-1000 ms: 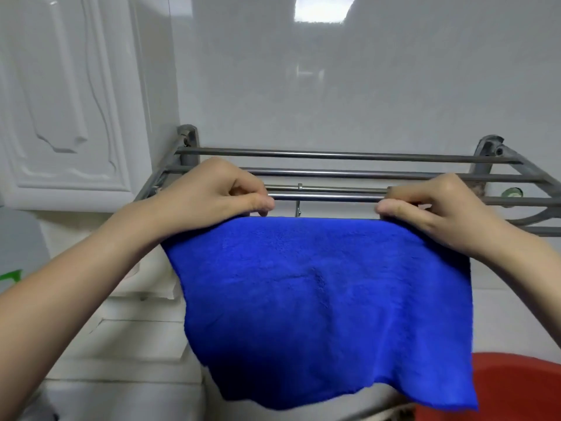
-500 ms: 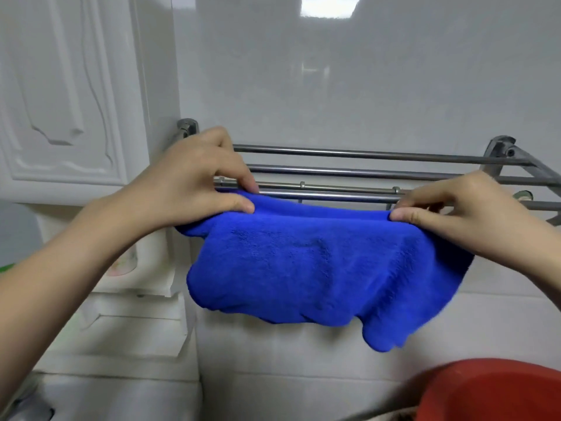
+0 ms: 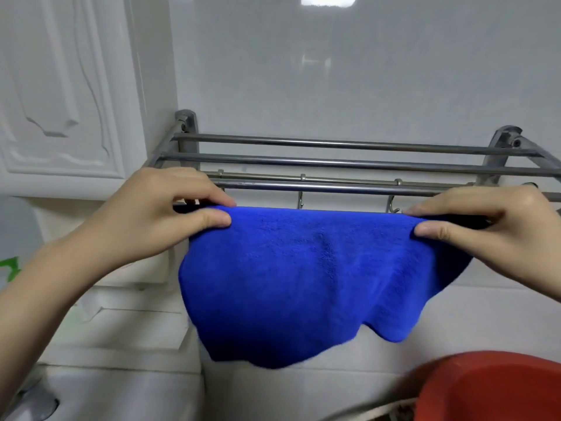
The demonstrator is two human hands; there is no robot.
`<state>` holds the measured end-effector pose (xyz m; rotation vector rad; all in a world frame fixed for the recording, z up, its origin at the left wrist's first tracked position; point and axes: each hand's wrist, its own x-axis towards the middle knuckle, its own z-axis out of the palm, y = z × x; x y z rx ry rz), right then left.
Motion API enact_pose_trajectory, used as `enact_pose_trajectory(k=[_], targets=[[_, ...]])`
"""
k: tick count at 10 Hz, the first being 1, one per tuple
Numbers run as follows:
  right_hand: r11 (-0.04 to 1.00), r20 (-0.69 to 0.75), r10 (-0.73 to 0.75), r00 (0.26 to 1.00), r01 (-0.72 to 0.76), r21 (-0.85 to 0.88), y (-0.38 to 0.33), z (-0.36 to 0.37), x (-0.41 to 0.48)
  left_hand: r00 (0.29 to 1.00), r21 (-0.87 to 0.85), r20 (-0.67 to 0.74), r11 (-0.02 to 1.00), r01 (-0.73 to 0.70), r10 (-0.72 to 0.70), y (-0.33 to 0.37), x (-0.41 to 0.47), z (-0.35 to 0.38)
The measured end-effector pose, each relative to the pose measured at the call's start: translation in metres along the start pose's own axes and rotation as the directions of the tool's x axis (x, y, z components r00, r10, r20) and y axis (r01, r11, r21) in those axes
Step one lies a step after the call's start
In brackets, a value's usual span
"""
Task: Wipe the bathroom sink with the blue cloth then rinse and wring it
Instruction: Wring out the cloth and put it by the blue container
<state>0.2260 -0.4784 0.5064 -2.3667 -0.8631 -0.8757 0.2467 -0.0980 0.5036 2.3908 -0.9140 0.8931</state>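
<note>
The left hand [image 3: 151, 217] pinches the upper left edge of the blue cloth [image 3: 303, 275] between thumb and curled fingers, and the right hand [image 3: 485, 232] pinches the upper right edge the same way. Between the two grips the cloth's top edge runs level; the rest hangs below them in a loose, wavy sheet. Just behind and above the grips is a metal towel rack [image 3: 334, 162], its bars fixed to a glossy white wall [image 3: 334, 71]. Whether the cloth touches the rack's front bar cannot be told. Well below the right hand is a red basin [image 3: 501, 387]. Up and left of the left hand is a white panelled door [image 3: 60, 101].
</note>
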Motion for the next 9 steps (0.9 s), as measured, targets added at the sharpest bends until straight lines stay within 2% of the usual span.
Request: enact_pose_trajectory(k=[2,3,4,5,6,7,9], targets=[[0.985,-0.124,0.161,0.979,-0.153,0.075,-0.003,0.004,0.009,1.0,0.014,0.014,1.0,0.004,-0.004,-0.004,0.023,-0.008],[0.981,-0.049,0.193,0.98,-0.193,0.001,-0.005,0.002,0.017,0.993,0.138,0.114,0.989,-0.053,0.037,-0.005,0.031,-0.013],[0.979,0.101,0.191,0.976,-0.181,-0.098,-0.007,-0.002,0.021,0.991,0.198,0.108,0.976,-0.096,0.076,-0.002,0.031,-0.015],[0.989,0.109,0.146,0.983,-0.141,-0.048,-0.013,-0.007,0.015,0.999,0.023,0.038,0.999,-0.034,0.033,0.004,0.02,-0.014],[0.992,0.072,0.123,0.99,-0.123,-0.015,-0.014,-0.007,0.005,0.997,-0.018,0.063,0.999,-0.036,0.037,0.003,0.009,-0.01],[0.994,0.035,0.106,0.994,-0.104,-0.039,-0.014,-0.003,0.0,0.997,-0.04,0.073,0.999,0.023,-0.02,-0.001,0.008,-0.008],[0.991,-0.054,0.125,0.991,-0.128,-0.047,-0.017,0.005,-0.003,0.997,-0.043,0.03,0.996,0.077,-0.076,-0.004,0.004,-0.004]])
